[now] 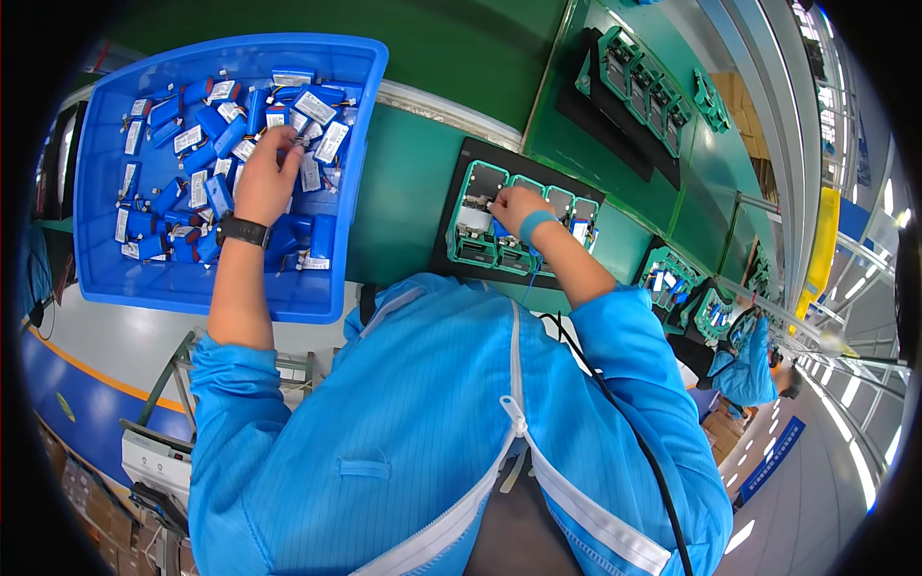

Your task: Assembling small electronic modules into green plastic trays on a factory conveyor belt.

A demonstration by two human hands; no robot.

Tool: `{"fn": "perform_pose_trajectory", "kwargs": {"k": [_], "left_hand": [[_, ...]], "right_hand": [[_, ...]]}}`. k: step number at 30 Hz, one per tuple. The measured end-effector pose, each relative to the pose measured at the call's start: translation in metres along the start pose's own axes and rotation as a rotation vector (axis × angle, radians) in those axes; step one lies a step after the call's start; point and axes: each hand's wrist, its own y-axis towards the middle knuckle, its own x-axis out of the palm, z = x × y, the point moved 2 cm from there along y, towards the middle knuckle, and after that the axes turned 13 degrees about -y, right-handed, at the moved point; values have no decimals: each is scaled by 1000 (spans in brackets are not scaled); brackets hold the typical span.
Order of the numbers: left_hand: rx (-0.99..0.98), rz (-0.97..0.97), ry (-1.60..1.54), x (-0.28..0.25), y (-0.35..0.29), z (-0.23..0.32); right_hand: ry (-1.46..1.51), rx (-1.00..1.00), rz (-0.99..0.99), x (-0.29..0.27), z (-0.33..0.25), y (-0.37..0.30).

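My left hand [266,182], with a dark watch on its wrist, reaches into a blue plastic bin [370,106] of blue battery packs with white labels and short wires. Its thumb and fingers close at the wired end of one battery pack [310,173]; the exact grip is partly hidden. To the right, my right hand [519,209], with a blue wristband, is over a green-framed housing [471,252] on a black tray [444,240]. Its fingertips are pinched together at the left compartment; what they hold is too small to make out. A bit of blue shows beneath that hand.
Another black tray with green frames [634,86] is at the far right. A loose green frame [711,101] lies beyond it. More filled housings [669,278] stand along the bench to the right, where a person in blue [747,365] works. A dark cable [615,394] crosses my jacket.
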Motion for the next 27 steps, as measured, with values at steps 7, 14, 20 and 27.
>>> {"fn": "perform_pose_trajectory", "kwargs": {"k": [7, 14, 20, 27], "left_hand": [[611, -371, 28, 65, -58, 127], [375, -633, -180, 114, -58, 118], [-209, -780, -393, 146, -58, 96], [-75, -558, -65, 161, -62, 74]], "right_hand": [[868, -467, -195, -49, -43, -76], [1093, -560, -256, -48, -44, -88], [748, -559, 92, -41, -33, -87], [415, -161, 97, 24, 23, -12]]}}
